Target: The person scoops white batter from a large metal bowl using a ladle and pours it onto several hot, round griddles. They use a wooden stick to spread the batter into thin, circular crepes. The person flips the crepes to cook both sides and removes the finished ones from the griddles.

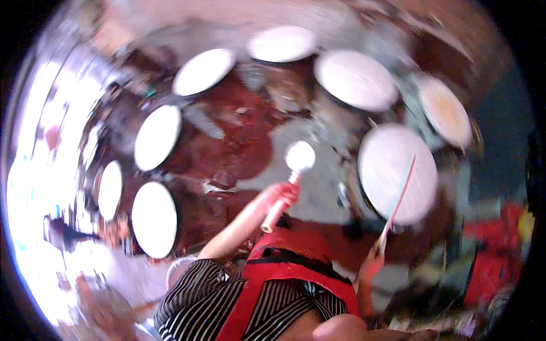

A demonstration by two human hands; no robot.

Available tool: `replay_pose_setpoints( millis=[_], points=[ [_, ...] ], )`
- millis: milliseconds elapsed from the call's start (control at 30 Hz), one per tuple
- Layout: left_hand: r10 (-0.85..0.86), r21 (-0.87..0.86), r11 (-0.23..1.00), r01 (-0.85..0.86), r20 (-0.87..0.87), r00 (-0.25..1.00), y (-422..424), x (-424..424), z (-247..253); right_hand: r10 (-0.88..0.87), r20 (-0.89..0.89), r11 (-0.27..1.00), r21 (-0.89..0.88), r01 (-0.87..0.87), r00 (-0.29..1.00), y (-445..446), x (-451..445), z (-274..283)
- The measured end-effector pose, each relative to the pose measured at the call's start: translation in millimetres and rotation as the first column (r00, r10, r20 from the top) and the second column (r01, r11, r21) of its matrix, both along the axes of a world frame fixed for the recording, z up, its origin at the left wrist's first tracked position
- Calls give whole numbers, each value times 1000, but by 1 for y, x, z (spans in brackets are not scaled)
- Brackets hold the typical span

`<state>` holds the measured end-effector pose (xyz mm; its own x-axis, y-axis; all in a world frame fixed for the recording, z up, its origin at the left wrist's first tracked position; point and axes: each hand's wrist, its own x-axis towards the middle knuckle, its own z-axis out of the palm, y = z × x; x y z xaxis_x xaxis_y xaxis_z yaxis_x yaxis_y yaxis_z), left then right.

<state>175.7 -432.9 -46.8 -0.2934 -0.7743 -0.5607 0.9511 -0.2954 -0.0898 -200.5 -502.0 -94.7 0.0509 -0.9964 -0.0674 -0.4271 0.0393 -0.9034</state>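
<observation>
My left hand point(285, 196) grips the pale, pipe-like handle point(274, 217) of a tool with a round white head point(300, 156), held in front of my red apron point(294, 247). My right hand point(376, 255) holds a long thin stick or flat blade point(401, 196); its far part lies across the view of a large round plate with a white surface point(390, 166) at the right. Whether it touches that surface cannot be told. Blur hides details of both tools and the fingers of my right hand.
Several more round white-topped plates form an arc, including one at the upper right point(358, 80), one at the top point(282, 44) and one at the left point(154, 219). A plate at the far right point(445, 111) has an orange-brown middle. Reddish-brown and grey ground lies between them.
</observation>
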Motion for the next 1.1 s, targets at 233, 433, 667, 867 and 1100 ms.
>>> replay_pose_setpoints(
  millis=[233, 433, 667, 867, 1100],
  points=[
    [501, 233, 848, -476, -60, 863, 72, 97, -47, 557, -137, 794, -201, -574, 819, -22, 174, -53],
    [785, 151, 509, -847, 321, 529, 164, 159, -23, 910, -208, 375, 38, -926, 360, -44, 477, 9],
    [853, -21, -100, -995, 514, -96, 240, 151, 25, 739, -615, -432, -117, -894, -277, 56, 688, 18],
    [644, -38, -619, -785, 548, -534, 248, 116, 30, 423, -660, -802, 46, -595, -621, 154, 781, 4],
    [297, 82, -951, -298, 513, -806, 187, 64, 17, 205, -652, -978, -107, -178, -730, 216, 806, 2]
  ],
)
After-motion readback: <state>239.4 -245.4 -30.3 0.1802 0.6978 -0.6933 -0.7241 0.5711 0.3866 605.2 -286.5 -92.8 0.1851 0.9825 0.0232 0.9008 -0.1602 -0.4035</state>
